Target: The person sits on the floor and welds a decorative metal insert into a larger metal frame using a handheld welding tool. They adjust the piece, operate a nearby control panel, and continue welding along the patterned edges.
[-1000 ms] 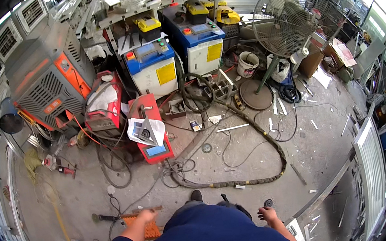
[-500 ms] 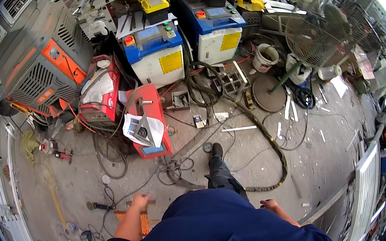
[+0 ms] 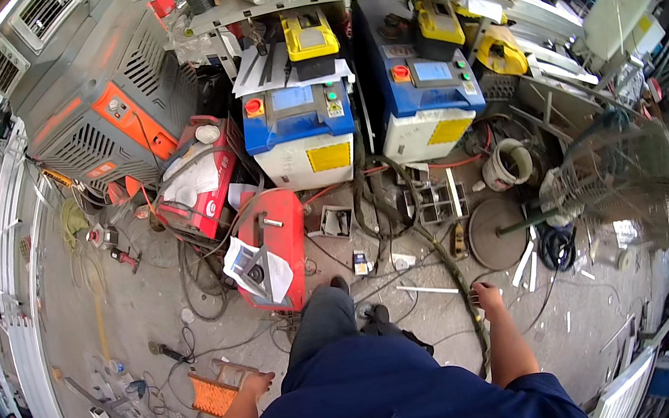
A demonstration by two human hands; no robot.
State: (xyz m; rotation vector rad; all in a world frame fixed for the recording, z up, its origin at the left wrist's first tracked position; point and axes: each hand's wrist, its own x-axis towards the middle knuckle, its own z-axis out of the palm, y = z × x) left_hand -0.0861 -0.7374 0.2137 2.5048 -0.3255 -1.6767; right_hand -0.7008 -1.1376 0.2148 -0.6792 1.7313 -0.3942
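My left hand (image 3: 256,383) hangs low beside my body, with nothing seen in it. Just left of it, on the floor, are an orange slatted piece (image 3: 213,394) and a small frame. Out to the right, my right hand (image 3: 487,296) has loosely bent fingers and holds nothing I can see. Below that hand a thick dark cable (image 3: 451,265) runs along the floor; I cannot see any contact. Ahead of my legs (image 3: 317,331) stands a red machine (image 3: 289,220) with papers and a grey triangular metal piece (image 3: 256,268) on top.
Two blue-and-white machines (image 3: 294,163) carry yellow-and-black toolboxes (image 3: 310,34). A large grey machine (image 3: 82,116) stands at the left. A bucket (image 3: 506,165), a round base plate (image 3: 499,235) and a caged fan (image 3: 620,169) are at the right. Cables and white strips lie across the floor.
I have stepped forward, and the machines appear lower in view. My right hand has swung forward and up, while my left has dropped back toward my body.
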